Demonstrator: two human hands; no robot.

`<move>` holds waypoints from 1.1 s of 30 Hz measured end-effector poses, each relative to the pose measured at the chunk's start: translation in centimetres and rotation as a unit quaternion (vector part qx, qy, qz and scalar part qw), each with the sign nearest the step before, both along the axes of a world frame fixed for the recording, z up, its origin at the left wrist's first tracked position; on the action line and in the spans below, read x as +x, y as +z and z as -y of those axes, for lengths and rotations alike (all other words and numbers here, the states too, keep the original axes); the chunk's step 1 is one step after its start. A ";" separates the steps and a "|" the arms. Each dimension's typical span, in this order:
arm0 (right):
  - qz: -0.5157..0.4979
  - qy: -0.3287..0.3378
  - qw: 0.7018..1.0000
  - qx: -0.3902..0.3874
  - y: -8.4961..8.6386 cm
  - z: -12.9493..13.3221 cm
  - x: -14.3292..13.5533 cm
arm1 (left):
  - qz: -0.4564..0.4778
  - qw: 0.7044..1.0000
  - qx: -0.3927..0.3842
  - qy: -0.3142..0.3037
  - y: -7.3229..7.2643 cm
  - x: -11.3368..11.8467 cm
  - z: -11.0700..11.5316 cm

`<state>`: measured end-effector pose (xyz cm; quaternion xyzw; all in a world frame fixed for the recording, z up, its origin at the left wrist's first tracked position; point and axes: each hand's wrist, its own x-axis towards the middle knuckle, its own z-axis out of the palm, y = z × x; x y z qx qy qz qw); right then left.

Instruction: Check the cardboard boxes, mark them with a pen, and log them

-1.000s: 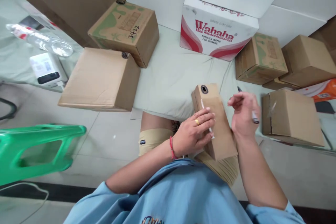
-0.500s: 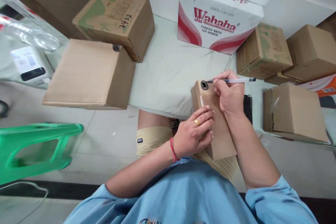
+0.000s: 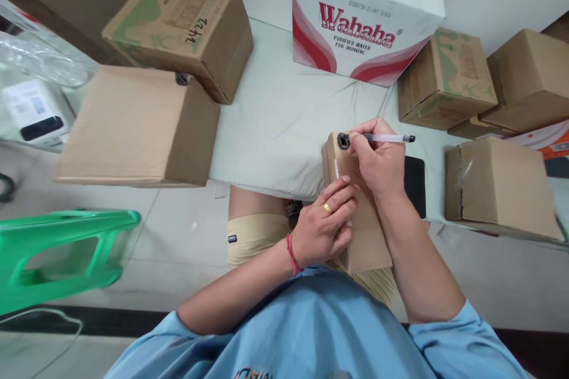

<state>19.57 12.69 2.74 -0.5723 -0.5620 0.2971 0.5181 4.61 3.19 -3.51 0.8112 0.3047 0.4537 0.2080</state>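
A long brown cardboard box [image 3: 367, 243] lies at the front edge of the table, partly over my lap. Near its far left corner is a dark scribbled ring [image 3: 344, 141] around a black centre. My right hand [image 3: 377, 157] pinches a clear pen [image 3: 391, 138], its tip at the ring's right side and hidden by my fingers. On the box's left part rests my left hand [image 3: 326, 222], wearing a gold ring, with its fingers bent and pressed together. Whether those fingers hold anything is hidden.
Two brown boxes [image 3: 128, 124] [image 3: 186, 23] stand on the left. A white and red Wahaha carton [image 3: 360, 29] is at the back, with more boxes [image 3: 511, 183] on the right. A black flat object [image 3: 415, 186] lies beside my right wrist. A green stool [image 3: 66, 254] is at lower left.
My right hand and the pen have moved slightly left, closer over the dark ring. My left hand stays on the box. The whole view has shifted a little.
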 end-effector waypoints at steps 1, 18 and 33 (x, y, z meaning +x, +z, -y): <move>0.004 -0.001 1.000 0.000 0.0 0.0 0.0 | -0.001 1.000 0.000 0.000 -0.1 0.0 0.0; 0.017 0.003 1.000 0.000 0.4 0.3 0.2 | -0.006 1.000 -0.008 -0.012 -0.2 -0.1 0.0; -0.022 -0.034 0.999 0.029 -0.7 -0.3 0.6 | -0.002 1.000 -0.008 -0.016 -0.3 0.0 -0.2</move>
